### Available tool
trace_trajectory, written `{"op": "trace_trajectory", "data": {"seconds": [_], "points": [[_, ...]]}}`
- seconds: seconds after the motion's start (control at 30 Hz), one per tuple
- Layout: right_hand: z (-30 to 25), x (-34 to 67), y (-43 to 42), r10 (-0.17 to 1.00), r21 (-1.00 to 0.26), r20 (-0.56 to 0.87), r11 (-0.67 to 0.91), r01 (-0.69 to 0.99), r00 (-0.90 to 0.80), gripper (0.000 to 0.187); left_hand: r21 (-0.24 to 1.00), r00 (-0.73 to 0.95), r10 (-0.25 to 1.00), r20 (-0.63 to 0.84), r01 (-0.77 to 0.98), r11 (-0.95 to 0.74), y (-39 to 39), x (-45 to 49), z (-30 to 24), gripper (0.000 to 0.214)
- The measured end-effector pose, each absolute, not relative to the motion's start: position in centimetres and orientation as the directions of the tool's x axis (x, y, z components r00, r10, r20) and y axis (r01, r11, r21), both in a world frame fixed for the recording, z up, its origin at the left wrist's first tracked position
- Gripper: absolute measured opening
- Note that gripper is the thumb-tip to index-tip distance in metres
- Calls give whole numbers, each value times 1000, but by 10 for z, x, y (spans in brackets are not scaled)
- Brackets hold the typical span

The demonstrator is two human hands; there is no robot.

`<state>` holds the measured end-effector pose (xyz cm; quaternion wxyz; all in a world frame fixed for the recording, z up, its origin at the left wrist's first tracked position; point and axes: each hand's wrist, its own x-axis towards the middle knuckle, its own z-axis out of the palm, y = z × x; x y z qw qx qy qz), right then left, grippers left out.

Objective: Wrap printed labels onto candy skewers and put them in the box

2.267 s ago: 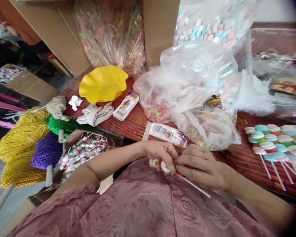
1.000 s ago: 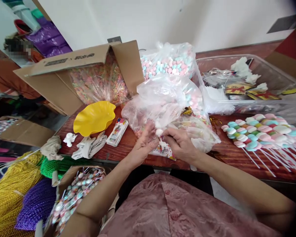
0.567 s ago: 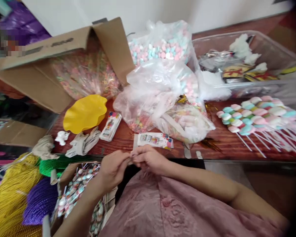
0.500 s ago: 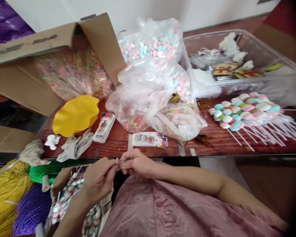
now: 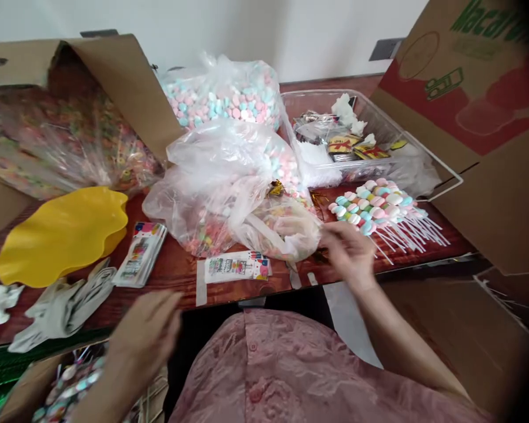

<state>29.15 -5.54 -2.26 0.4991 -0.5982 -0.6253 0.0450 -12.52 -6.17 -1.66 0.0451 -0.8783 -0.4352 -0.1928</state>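
My left hand (image 5: 143,335) hovers at the table's front edge, over a box of candy skewers (image 5: 73,382). Its fingers are bent and smeared by motion, so anything inside them is hidden. My right hand (image 5: 351,252) reaches over the table with fingers stretched forward and blurred. Its fingertips are beside the clear bag of pastel sweets (image 5: 286,226); contact cannot be told. Just right of that hand lies a pile of pink, white and blue candies on white sticks (image 5: 374,205). Printed paper labels (image 5: 235,267) lie in front of the bag.
A yellow wavy plate (image 5: 62,235), a stack of printed packets (image 5: 141,255) and a pale cloth (image 5: 70,305) lie at left. Behind stand a bag of round sweets (image 5: 229,97), a clear plastic bin (image 5: 335,170) and cardboard boxes (image 5: 458,194).
My hands were together, fingers pinched at a tiny item by the table edge. Now they are apart: the right has moved out to the right, the left stays lower left. The view has shifted right.
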Motion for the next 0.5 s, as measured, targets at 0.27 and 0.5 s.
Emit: {"op": "trace_trajectory", "data": {"seconds": [0.27, 0.5], "points": [[-77, 420, -82, 781, 31, 552, -368, 929, 291, 30, 47, 777, 628, -55, 630, -775, -9, 11, -30, 21], [-102, 424, -75, 719, -67, 594, -404, 913, 361, 26, 36, 736, 655, 172, 660, -751, -19, -2, -57, 23]]}}
